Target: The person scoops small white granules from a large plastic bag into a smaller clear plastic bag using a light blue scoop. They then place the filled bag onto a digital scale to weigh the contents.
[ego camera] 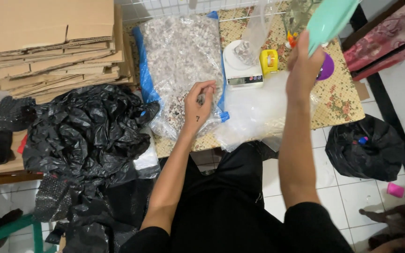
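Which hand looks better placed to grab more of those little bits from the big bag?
Probably the left hand: it rests on the big bag, pinching bits. The right hand is raised, holding a green scoop.

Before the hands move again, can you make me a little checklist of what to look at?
1. Left hand pinching small pieces: ok, fingertips closed over the big clear bag of pebbly bits.
2. Right hand gripping the mint-green scoop: ok, raised high.
3. Small clear bag sitting on the white scale: ok.
4. Scale reading: cannot tell, too small.
5. Scoop loaded or not: cannot tell.
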